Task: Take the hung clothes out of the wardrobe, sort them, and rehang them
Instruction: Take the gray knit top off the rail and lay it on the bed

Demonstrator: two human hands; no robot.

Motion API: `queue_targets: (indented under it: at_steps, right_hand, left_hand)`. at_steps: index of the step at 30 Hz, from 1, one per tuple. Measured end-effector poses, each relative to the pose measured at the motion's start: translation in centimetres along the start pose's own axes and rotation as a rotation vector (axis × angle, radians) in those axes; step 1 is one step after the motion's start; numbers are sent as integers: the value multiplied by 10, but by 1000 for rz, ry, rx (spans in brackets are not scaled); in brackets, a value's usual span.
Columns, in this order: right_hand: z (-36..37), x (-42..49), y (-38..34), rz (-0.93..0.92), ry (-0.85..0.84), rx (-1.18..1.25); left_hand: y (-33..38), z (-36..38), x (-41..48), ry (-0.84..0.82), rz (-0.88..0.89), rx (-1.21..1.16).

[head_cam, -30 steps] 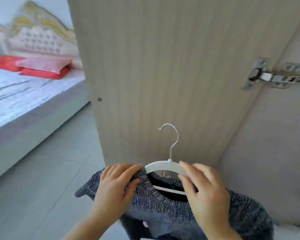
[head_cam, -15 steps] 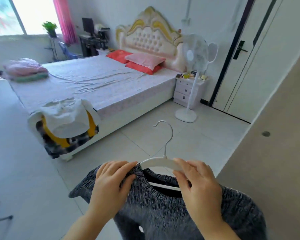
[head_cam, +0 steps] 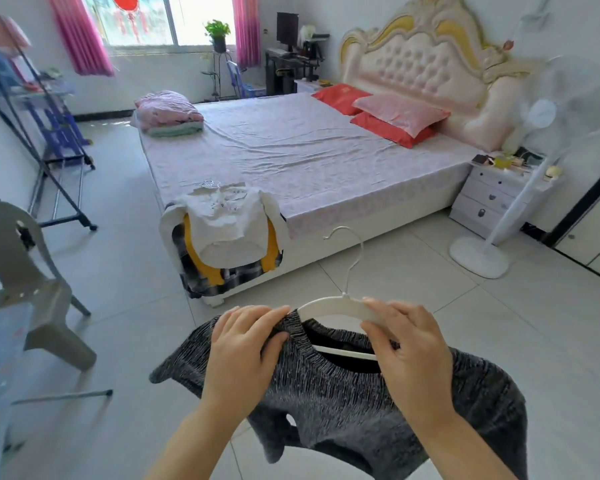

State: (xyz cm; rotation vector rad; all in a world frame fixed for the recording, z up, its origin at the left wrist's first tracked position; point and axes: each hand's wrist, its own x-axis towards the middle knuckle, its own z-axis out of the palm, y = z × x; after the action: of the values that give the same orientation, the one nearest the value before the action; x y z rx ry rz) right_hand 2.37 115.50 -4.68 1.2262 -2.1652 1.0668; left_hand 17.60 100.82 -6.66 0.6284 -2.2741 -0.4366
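Observation:
A dark grey knit sweater (head_cam: 354, 403) hangs on a white hanger (head_cam: 333, 304) with a metal hook, held out in front of me over the floor. My left hand (head_cam: 246, 344) grips the sweater's left shoulder near the collar. My right hand (head_cam: 409, 344) grips the hanger's right arm and the collar. On the near corner of the bed (head_cam: 312, 161) lies a pile of clothes (head_cam: 226, 237): a white top over yellow and plaid garments, with hanger hooks showing at the top.
A grey plastic chair (head_cam: 21, 271) stands at the left, with a metal clothes rack (head_cam: 49, 161) behind it. A white standing fan (head_cam: 506, 209) and a nightstand (head_cam: 496, 192) are at the right. Folded bedding (head_cam: 167, 112) sits on the bed's far corner.
The view has swung left from the wardrobe door to the bedroom, bringing the bed and the clothes pile into sight. Both hands keep the same hold on the sweater and hanger.

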Motion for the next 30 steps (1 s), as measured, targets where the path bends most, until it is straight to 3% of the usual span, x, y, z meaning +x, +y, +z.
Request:
queue_targets:
  at_steps: [14, 23, 30]
  right_hand:
    - [210, 192, 41, -42, -202, 396]
    - [358, 299, 37, -60, -316, 434]
    - [485, 377, 27, 16, -418, 462]
  left_hand:
    - [-133, 45, 166, 105, -254, 255]
    - [-255, 75, 263, 166, -374, 259]
    - [-374, 94, 349, 94, -443, 207]
